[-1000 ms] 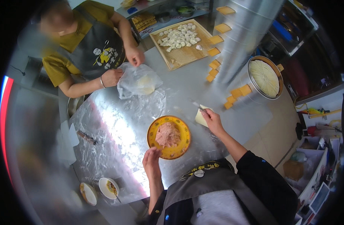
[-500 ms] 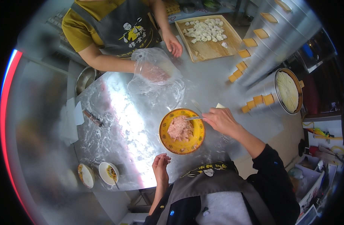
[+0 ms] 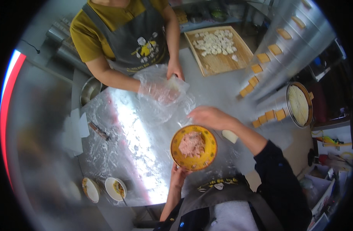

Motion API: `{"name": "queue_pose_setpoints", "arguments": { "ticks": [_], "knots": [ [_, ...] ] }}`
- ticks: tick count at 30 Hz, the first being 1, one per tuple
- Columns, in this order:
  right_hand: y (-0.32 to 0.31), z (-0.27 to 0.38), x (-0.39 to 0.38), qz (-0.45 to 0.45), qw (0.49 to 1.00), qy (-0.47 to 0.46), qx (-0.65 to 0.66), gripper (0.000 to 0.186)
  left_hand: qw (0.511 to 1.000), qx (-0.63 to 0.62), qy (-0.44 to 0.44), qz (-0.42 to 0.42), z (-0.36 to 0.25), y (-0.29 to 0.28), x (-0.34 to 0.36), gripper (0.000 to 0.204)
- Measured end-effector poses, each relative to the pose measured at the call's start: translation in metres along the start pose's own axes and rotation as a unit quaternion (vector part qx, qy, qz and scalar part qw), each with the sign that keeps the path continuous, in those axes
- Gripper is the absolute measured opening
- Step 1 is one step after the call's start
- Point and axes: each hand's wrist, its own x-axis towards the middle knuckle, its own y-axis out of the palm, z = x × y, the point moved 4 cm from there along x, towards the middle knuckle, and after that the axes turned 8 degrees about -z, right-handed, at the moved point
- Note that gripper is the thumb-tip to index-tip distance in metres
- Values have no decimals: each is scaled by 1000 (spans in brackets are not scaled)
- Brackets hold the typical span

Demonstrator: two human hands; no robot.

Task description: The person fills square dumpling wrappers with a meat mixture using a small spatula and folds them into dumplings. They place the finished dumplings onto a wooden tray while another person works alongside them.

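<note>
A yellow patterned bowl (image 3: pixel 211 154) holds a mound of pink minced meat (image 3: pixel 192 144). My left hand (image 3: pixel 179 174) grips the bowl at its near rim, with some fingers hidden beneath it. My right hand (image 3: pixel 209 117) is just past the far rim, close to the plastic bag, and motion smears its fingers. Whether it holds anything I cannot make out. Across the table, another person has one hand (image 3: pixel 161 92) inside a clear plastic bag (image 3: pixel 155 79) and the other hand (image 3: pixel 175 70) at the bag's edge.
A wooden tray (image 3: pixel 207 68) of floury dough pieces lies at the far right. Steamer stacks (image 3: pixel 271 92) stand on the right. A pale dough piece (image 3: pixel 230 136) sits right of the bowl. Two small bowls (image 3: pixel 112 188) (image 3: pixel 92 191) stand near left, and a dark-handled tool (image 3: pixel 98 131) lies at left.
My left hand has come up and taken hold of the bowl's rim. My right hand has moved left beyond the bowl; the metal utensil no longer shows in the meat. The other person's hands have come together at the bag.
</note>
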Motion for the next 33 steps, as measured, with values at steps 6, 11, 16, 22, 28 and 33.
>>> {"name": "queue_pose_setpoints", "arguments": {
  "ticks": [6, 11, 16, 22, 28, 33],
  "knots": [
    [18, -112, -100, 180, 888, 196, -374, 34, 996, 32, 36, -80, -11, 13, -13, 38],
    [33, -104, -110, 95, 900, 236, -355, 27, 994, -68, 42, -79, -14, 18, -4, 38],
    [46, -99, -100, 66, 929, 218, -293, 14, 992, -75, 66, -80, -18, 5, 2, 49],
    [66, -129, -52, 39, 967, 216, -129, 15, 988, -117, 85, -46, -14, 36, 5, 53],
    [-6, -48, -9, -37, 877, 257, 405, 45, 999, -11, -31, -14, 0, 32, -30, 37],
    [-2, -1, 6, -18, 925, 136, 355, 51, 925, 223, 275, -140, -80, 73, -36, 11]
  ]
}}
